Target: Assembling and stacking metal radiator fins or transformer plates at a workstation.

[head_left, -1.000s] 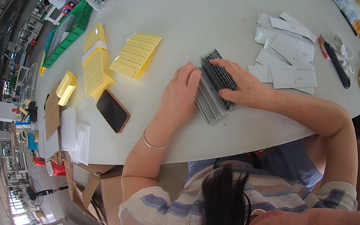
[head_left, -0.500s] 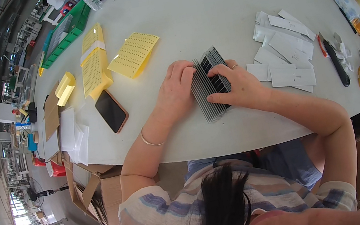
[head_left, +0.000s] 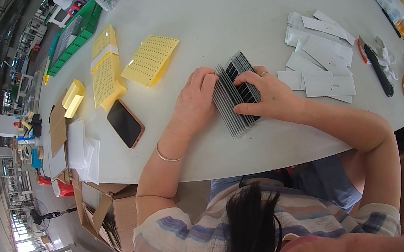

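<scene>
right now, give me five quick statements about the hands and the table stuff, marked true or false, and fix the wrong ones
1. The left hand and the right hand both touch the grey slatted stack. True.
2. The phone lies to the right of the right hand. False: the phone lies to the left of the left hand.
3. White paper strips lie to the right of the right hand. True.
4. The green crate is at the picture's lower right. False: the green crate is at the upper left.
5. A bangle circles the left wrist. True.
</scene>
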### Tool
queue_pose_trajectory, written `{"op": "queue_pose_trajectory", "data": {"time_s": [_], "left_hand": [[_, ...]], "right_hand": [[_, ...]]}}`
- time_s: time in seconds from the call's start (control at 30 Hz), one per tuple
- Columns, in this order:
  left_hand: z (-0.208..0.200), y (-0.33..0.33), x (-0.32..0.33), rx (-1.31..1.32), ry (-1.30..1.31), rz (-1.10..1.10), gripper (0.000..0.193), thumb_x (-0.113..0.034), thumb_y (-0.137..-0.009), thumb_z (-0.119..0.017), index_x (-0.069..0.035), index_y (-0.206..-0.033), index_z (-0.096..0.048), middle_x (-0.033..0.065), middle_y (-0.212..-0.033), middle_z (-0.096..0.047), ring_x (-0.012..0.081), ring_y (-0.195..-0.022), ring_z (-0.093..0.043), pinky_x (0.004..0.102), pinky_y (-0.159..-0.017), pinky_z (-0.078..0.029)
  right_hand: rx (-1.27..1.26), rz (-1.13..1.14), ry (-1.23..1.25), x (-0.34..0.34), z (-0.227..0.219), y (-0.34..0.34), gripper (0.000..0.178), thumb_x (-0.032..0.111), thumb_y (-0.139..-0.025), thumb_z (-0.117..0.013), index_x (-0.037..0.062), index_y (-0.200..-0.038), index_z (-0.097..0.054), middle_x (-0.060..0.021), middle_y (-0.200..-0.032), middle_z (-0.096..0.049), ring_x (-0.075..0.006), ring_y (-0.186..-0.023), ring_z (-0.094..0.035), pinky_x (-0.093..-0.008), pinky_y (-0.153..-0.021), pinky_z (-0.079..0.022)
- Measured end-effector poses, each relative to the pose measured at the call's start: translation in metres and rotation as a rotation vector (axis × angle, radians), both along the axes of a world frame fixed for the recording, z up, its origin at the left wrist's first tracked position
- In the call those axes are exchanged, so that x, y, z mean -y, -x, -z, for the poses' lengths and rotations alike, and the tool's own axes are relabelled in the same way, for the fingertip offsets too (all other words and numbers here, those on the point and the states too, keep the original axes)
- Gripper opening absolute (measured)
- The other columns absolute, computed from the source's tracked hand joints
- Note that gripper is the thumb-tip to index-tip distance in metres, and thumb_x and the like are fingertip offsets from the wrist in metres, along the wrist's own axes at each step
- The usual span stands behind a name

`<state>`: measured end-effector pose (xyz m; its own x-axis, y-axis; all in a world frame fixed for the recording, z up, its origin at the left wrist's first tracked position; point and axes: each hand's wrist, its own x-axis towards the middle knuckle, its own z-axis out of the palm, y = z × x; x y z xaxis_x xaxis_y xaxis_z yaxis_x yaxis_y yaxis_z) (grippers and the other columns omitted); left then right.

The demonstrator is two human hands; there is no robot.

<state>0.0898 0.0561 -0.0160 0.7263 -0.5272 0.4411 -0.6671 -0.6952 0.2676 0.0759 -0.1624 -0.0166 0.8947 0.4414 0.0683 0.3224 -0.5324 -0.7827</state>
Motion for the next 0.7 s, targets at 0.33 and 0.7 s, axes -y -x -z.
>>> {"op": "queue_pose_trajectory", "data": {"time_s": [0.33,0.7], "left_hand": [[-0.001,0.001,0.0,-0.016,0.004,0.002,0.044,0.012,-0.063,-0.061,-0.002,-0.103,-0.049,0.0128,-0.11,-0.051,0.0338,-0.092,-0.058,0.0386,-0.073,-0.052],[0.001,-0.001,-0.001,0.0,-0.002,0.01,0.047,0.011,-0.063,-0.063,-0.002,-0.105,-0.047,0.014,-0.112,-0.05,0.035,-0.091,-0.059,0.0394,-0.072,-0.052]], "right_hand": [[-0.019,0.02,0.019,-0.002,0.0,0.0,0.057,0.042,-0.071,-0.074,0.0132,-0.117,-0.055,-0.0209,-0.116,-0.05,-0.0361,-0.099,-0.058,-0.041,-0.084,-0.049],[0.06,-0.037,-0.04,0.003,0.007,-0.002,0.047,0.02,-0.077,-0.055,0.0195,-0.124,-0.056,-0.0285,-0.122,-0.047,-0.0421,-0.107,-0.054,-0.0437,-0.09,-0.047]]}}
